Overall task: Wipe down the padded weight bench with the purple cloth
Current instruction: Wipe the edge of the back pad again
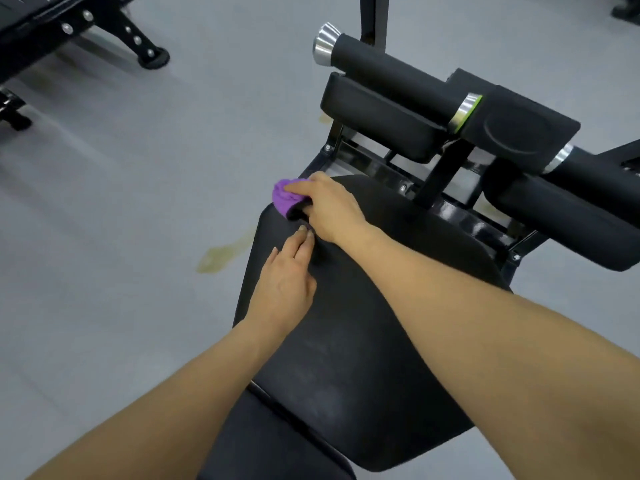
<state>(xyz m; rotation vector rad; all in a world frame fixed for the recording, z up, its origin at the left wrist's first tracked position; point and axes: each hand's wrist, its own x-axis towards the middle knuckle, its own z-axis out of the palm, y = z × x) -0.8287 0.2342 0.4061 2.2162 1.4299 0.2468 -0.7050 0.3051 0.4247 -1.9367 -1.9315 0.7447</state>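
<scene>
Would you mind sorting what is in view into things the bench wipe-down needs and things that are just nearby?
Part of the job:
purple cloth, gripped by the right hand
padded seat being wiped
left hand, resting flat on the seat

Just nearby:
foam rollers
other black machine
yellowish floor stain

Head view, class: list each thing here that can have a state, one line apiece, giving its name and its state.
purple cloth: bunched, pressed on the seat pad's far left corner.
right hand: grips the cloth.
left hand: flat on the pad, fingers straight.
seat pad: dull, faintly streaked.
foam rollers: untouched.
floor: marked with a yellowish stain beside the bench.
</scene>
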